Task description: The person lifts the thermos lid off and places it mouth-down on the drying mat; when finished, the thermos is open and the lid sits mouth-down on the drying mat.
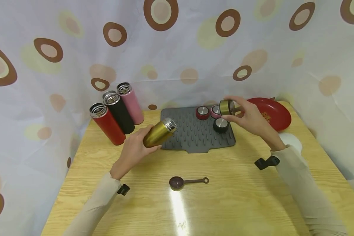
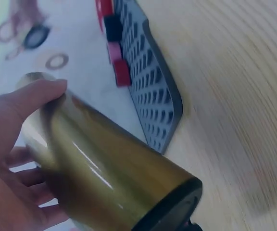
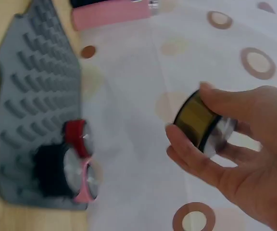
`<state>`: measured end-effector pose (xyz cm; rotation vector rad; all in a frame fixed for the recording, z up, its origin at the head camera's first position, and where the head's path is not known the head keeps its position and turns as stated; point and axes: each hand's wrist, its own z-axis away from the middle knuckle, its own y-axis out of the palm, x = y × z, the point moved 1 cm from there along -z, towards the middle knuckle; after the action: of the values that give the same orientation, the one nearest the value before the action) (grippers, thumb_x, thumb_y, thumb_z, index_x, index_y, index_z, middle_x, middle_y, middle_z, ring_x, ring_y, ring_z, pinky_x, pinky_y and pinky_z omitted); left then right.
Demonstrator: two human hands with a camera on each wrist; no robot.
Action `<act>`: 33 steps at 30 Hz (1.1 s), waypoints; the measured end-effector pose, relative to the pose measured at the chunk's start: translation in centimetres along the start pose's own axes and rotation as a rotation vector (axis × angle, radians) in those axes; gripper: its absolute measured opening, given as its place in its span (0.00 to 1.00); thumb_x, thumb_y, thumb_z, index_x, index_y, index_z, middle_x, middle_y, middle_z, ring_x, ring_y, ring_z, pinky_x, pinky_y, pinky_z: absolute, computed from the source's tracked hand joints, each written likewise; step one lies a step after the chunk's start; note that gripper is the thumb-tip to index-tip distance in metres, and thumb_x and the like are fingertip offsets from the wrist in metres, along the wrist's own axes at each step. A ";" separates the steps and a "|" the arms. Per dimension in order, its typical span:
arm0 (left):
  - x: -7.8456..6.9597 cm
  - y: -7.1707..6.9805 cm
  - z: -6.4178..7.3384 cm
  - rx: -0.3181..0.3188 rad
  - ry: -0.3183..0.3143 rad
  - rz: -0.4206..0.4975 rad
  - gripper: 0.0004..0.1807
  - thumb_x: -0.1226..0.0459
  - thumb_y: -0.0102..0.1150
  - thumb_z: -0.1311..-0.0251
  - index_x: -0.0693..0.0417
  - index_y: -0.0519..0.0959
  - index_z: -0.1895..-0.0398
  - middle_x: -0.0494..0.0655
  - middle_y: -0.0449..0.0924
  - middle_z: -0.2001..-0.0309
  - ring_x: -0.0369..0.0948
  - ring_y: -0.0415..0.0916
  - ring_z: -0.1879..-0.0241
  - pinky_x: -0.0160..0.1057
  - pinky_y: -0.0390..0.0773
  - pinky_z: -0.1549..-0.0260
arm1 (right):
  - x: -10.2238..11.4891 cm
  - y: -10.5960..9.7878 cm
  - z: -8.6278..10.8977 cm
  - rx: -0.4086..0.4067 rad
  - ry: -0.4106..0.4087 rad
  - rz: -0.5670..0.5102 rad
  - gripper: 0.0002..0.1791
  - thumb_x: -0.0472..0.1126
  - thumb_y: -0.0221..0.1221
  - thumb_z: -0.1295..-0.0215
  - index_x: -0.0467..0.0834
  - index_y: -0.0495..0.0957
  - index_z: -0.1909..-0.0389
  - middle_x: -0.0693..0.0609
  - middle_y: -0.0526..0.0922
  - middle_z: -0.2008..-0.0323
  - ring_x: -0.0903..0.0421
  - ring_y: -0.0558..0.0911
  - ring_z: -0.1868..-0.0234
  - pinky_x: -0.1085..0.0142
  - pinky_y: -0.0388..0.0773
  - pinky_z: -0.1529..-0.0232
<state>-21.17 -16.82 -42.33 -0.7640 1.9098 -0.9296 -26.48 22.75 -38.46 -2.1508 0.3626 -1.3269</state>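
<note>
My left hand (image 1: 134, 144) grips a gold thermos bottle (image 1: 155, 135) around its body. The bottle is lidless and tilted, its steel mouth pointing up and to the right over the grey ridged mat (image 1: 191, 139). In the left wrist view its dark base (image 2: 174, 209) faces the camera. My right hand (image 1: 251, 118) pinches a gold lid (image 1: 225, 107) between thumb and fingers, above the mat's right end. A red lid (image 1: 202, 113), a pink lid (image 1: 215, 112) and a black lid (image 1: 221, 126) sit close together on the mat, just below and left of that hand.
Lidless red (image 1: 108, 128), black (image 1: 121, 114) and pink (image 1: 133, 104) bottles stand in a row left of the mat. A dark measuring spoon (image 1: 177, 183) lies in front. A red plate (image 1: 281, 114) and a partly hidden white object (image 1: 293, 141) are at right. Patterned cloth (image 1: 179, 49) hangs behind.
</note>
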 end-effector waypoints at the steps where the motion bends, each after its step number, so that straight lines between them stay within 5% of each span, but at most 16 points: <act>1: 0.4 -0.2 0.0 -0.019 -0.022 0.019 0.41 0.55 0.81 0.47 0.55 0.74 0.31 0.57 0.84 0.42 0.52 0.82 0.52 0.55 0.84 0.56 | -0.3 -0.1 0.0 0.050 0.016 0.038 0.37 0.35 0.73 0.37 0.47 0.72 0.27 0.42 0.80 0.42 0.39 0.86 0.51 0.72 0.83 0.60; 5: 1.4 -0.6 -0.6 -0.089 -0.062 0.092 0.41 0.55 0.80 0.46 0.56 0.71 0.31 0.58 0.82 0.41 0.55 0.81 0.49 0.59 0.83 0.50 | -1.8 1.8 -0.7 0.232 0.046 0.116 0.39 0.44 0.73 0.35 0.44 0.71 0.25 0.39 0.76 0.33 0.40 0.82 0.41 0.55 0.85 0.52; 9: 2.1 -0.5 -1.1 -0.112 -0.112 0.153 0.43 0.54 0.78 0.44 0.57 0.67 0.29 0.60 0.80 0.38 0.56 0.81 0.43 0.59 0.82 0.44 | -3.2 3.9 -1.7 0.291 0.062 0.243 0.40 0.45 0.69 0.30 0.39 0.65 0.22 0.31 0.68 0.31 0.39 0.79 0.47 0.45 0.80 0.50; 14: 3.4 -0.9 -0.8 -0.184 -0.181 0.185 0.44 0.56 0.80 0.45 0.61 0.66 0.31 0.62 0.79 0.38 0.59 0.81 0.41 0.59 0.80 0.41 | -4.1 5.7 -2.9 0.350 -0.021 0.391 0.39 0.42 0.68 0.30 0.36 0.65 0.22 0.28 0.68 0.35 0.37 0.79 0.45 0.43 0.78 0.45; 26: 7.3 -0.6 -1.3 -0.417 -0.239 0.335 0.43 0.61 0.80 0.44 0.67 0.67 0.29 0.64 0.73 0.38 0.57 0.75 0.38 0.57 0.76 0.36 | -6.0 9.4 -3.8 0.255 -0.094 0.614 0.35 0.42 0.74 0.37 0.33 0.75 0.32 0.31 0.77 0.40 0.35 0.80 0.42 0.42 0.80 0.45; 33: 8.7 0.1 -0.9 -0.464 -0.286 0.284 0.45 0.59 0.79 0.42 0.68 0.67 0.28 0.66 0.75 0.40 0.59 0.76 0.39 0.59 0.76 0.37 | -5.8 10.9 -3.8 0.248 -0.110 0.743 0.34 0.42 0.74 0.37 0.31 0.77 0.34 0.30 0.80 0.43 0.33 0.82 0.45 0.41 0.82 0.47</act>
<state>-25.82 -23.31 -45.80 -0.8103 1.9283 -0.1868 -31.75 15.77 -47.93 -1.6237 0.8075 -0.7741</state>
